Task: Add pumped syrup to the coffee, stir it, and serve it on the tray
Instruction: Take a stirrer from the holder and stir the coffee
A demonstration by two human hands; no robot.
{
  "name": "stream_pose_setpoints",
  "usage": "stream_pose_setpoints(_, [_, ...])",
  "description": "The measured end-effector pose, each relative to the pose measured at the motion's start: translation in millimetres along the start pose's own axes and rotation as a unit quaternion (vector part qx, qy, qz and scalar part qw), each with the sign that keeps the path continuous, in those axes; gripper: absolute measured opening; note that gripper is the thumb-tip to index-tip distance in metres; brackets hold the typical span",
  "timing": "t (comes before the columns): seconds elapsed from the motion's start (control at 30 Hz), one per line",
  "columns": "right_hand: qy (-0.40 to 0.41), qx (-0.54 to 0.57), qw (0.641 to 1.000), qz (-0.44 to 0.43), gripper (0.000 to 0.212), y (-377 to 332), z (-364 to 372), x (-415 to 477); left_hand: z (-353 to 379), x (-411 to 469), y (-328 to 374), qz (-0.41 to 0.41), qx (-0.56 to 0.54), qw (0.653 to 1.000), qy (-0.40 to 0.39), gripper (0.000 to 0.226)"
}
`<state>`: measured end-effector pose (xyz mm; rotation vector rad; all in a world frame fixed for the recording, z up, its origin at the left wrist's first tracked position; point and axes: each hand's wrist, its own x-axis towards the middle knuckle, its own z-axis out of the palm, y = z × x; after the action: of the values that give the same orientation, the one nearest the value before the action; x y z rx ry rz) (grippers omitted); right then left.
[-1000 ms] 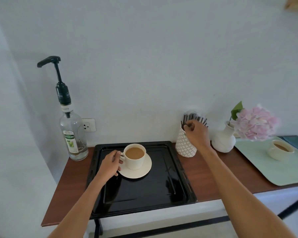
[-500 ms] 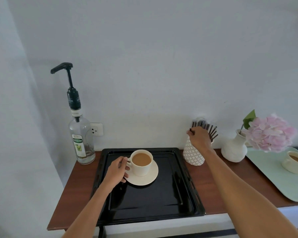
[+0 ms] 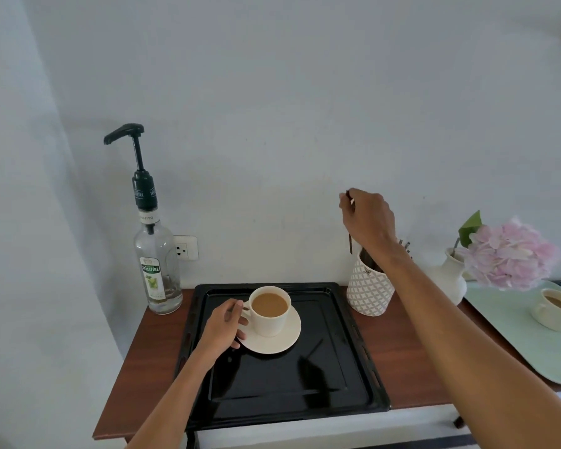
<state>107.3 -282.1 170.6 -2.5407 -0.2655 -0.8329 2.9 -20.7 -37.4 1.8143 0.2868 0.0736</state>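
The right hand [image 3: 368, 218] is pinched on a stirrer [image 3: 350, 243] held above the holder [image 3: 368, 294]. The cup [image 3: 269, 324], set on a saucer [image 3: 272, 344] on the tray [image 3: 289, 384], is gripped at its handle by the left hand [image 3: 222, 325].

Stirrer [image 3: 350, 244] in right grip [image 3: 366, 218]

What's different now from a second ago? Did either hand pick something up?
The right hand, which was pinching a stirrer in the patterned holder, has risen and lifted it up from the holder. The left hand still holds the cup by its handle; cup, saucer and black tray have not moved.
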Motion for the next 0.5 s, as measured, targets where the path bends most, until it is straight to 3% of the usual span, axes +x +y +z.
stream_pose_setpoints(0.1, [0.006,0.067,0.998,-0.021,0.038,-21,1,-1,0,0,1,-0.009,-0.006,1.0,-0.01,0.026])
stream_pose_setpoints(0.23, [-0.054,0.182,0.981,-0.026,0.037,-40,19,-27,-2,-1,3,-0.018,-0.026,0.999,-0.035,0.029])
stream_pose_setpoints(0.5, [-0.176,0.221,0.959,-0.023,0.035,-42,68,-83,3,-3,9,-0.043,-0.038,0.997,-0.042,0.037])
